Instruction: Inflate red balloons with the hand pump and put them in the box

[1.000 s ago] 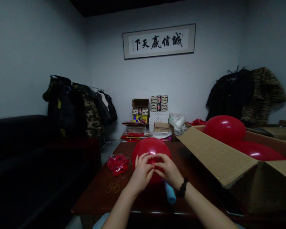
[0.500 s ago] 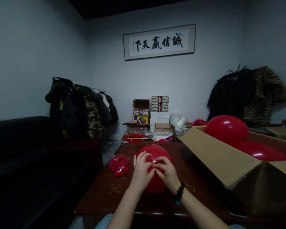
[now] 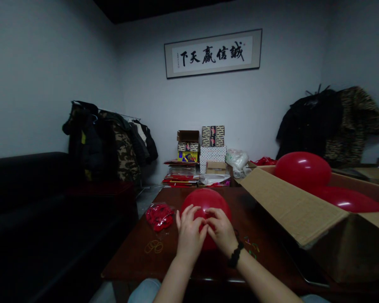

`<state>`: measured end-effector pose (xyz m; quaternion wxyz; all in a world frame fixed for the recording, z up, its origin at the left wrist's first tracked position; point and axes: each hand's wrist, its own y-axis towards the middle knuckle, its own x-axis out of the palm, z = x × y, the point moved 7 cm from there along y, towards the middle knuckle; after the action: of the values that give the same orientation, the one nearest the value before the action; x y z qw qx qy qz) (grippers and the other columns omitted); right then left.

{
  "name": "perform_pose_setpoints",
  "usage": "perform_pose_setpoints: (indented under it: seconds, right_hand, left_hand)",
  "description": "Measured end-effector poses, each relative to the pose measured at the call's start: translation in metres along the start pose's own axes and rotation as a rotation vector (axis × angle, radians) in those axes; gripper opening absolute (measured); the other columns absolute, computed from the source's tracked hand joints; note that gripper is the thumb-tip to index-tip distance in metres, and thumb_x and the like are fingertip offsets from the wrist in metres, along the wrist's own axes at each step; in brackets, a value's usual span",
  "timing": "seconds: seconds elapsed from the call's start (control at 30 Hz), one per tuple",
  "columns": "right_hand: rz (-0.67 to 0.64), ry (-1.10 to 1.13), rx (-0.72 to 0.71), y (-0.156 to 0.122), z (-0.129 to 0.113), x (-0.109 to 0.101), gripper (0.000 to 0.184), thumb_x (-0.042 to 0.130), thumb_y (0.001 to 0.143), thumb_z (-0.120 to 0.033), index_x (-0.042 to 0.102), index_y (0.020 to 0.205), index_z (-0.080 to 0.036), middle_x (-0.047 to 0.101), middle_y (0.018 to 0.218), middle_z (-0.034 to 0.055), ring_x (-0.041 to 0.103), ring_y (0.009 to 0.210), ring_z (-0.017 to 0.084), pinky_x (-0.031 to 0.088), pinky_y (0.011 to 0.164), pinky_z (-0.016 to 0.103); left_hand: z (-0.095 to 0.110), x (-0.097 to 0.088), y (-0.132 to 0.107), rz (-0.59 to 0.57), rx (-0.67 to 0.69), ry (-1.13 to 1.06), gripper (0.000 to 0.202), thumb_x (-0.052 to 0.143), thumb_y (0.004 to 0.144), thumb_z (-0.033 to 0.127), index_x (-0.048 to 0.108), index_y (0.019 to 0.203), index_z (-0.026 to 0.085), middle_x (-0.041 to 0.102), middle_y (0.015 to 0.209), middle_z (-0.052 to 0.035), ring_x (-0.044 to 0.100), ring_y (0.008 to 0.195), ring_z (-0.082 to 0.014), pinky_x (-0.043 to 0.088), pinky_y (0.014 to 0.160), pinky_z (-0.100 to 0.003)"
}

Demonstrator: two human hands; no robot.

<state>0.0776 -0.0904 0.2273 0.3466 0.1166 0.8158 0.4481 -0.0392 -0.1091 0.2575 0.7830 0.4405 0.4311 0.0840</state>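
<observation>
An inflated red balloon [image 3: 206, 198] rests over the dark wooden table [image 3: 126, 263], its near end turned toward me. My left hand [image 3: 191, 229] pinches the balloon's near end with thumb and forefinger, the other fingers curled against its side. My right hand [image 3: 220, 231], with a black band on the wrist, pinches at the same spot from the right. The fingertips of both hands meet there, and they hide the balloon's neck. Left of the hands lies a clear bag of red balloons [image 3: 160, 216], with several yellow rubber bands [image 3: 153, 246] nearer me.
An open cardboard box [image 3: 293, 206] with inflated red balloons [image 3: 303, 168] stands at the right. Small coloured bands [image 3: 252, 248] and a dark flat device [image 3: 312, 275] lie on the table's right side. A black sofa [image 3: 34, 223] is at the left; stacked boxes [image 3: 213, 158] stand behind.
Both hands stay at the balloon's near end, their fingertips closer together and slightly lower. The view has shifted a little, showing more small bands right of the right wrist.
</observation>
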Motion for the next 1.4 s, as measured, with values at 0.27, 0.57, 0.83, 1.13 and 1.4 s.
perform_pose_setpoints:
  seconds: [0.27,0.57,0.83,1.13,1.4]
  right_hand:
    - [-0.024,-0.059,-0.057,-0.003,-0.01,0.002,0.016,0.053,0.076,-0.014,0.063,0.084,-0.023,0.057,0.106,0.0083,0.05,0.099,0.021,0.045,0.085,0.042]
    - [-0.046,-0.066,-0.103,-0.004,-0.022,0.003,0.015,0.052,0.079,-0.015,0.064,0.084,-0.023,0.059,0.102,0.0077,0.051,0.094,0.02,0.045,0.081,0.041]
    - [-0.019,0.011,-0.087,-0.002,-0.028,-0.004,0.012,0.055,0.08,-0.021,0.065,0.084,-0.025,0.06,0.099,0.006,0.052,0.092,0.019,0.045,0.08,0.04]
    - [0.131,0.207,0.112,-0.003,-0.012,-0.017,0.01,0.058,0.078,-0.022,0.066,0.082,-0.027,0.058,0.103,0.0046,0.054,0.097,0.017,0.047,0.086,0.037]
    - [0.084,0.205,0.146,0.003,-0.004,-0.011,0.01,0.06,0.075,-0.02,0.067,0.077,-0.027,0.059,0.105,0.0036,0.054,0.099,0.018,0.044,0.089,0.038]
  left_hand:
    - [-0.001,-0.008,0.003,-0.012,0.022,0.061,0.015,0.06,0.072,0.014,0.065,0.082,0.025,0.054,0.122,-0.0057,0.039,0.121,-0.027,0.01,0.106,-0.059]
    - [-0.006,-0.009,0.003,-0.078,0.017,0.064,0.009,0.061,0.071,0.016,0.065,0.068,0.023,0.059,0.117,-0.0054,0.041,0.119,-0.0287,0.01,0.104,-0.062]
    - [-0.005,-0.019,0.002,0.022,-0.037,0.094,0.01,0.057,0.068,0.012,0.061,0.068,0.022,0.058,0.117,-0.0065,0.045,0.115,-0.027,0.014,0.105,-0.059]
    - [-0.016,-0.03,-0.002,0.141,-0.037,-0.059,0.011,0.055,0.072,0.012,0.061,0.071,0.022,0.057,0.112,-0.0066,0.049,0.11,-0.0248,0.021,0.105,-0.053]
    - [-0.039,0.001,0.0,-0.06,-0.242,-0.843,0.014,0.051,0.076,0.023,0.059,0.066,0.017,0.057,0.11,-0.0104,0.054,0.103,-0.0241,0.04,0.09,-0.037]
